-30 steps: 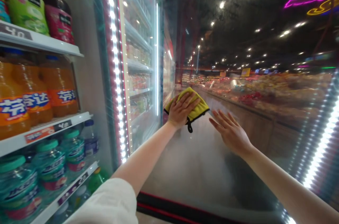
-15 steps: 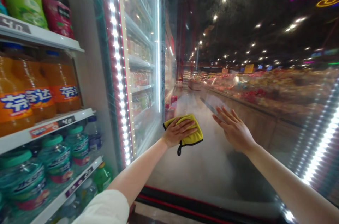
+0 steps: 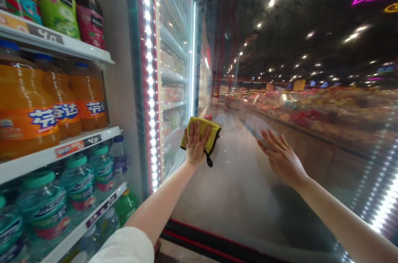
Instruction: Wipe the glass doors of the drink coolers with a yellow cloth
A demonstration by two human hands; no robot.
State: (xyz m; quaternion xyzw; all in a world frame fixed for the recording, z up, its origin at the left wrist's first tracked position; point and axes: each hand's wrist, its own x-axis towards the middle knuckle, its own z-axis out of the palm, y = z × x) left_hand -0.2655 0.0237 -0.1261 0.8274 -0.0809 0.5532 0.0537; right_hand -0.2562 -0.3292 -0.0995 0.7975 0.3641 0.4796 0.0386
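Note:
My left hand [image 3: 196,143] lies spread over a folded yellow cloth [image 3: 213,130] with black edging and a small black loop, pressing it against the glass door [image 3: 224,196]. To its right, my right hand [image 3: 284,157] rests on the same glass with its fingers stretched out and nothing in it. The door's dark lower frame [image 3: 205,240] with a red line runs below both hands. Faint reflections show in the pane, and the market aisle is visible through it.
Left of me, cooler shelves [image 3: 90,141] hold orange soda bottles [image 3: 88,97], teal-capped bottles [image 3: 79,182] and juice bottles [image 3: 60,4]. A bright LED strip [image 3: 151,72] runs up the cooler's side. Beyond the glass stands a long produce display [image 3: 311,126].
My left hand has slid the cloth left and slightly up across the glass, its fingers now pointing more upward. My right hand stays on the pane. The view has turned a little left.

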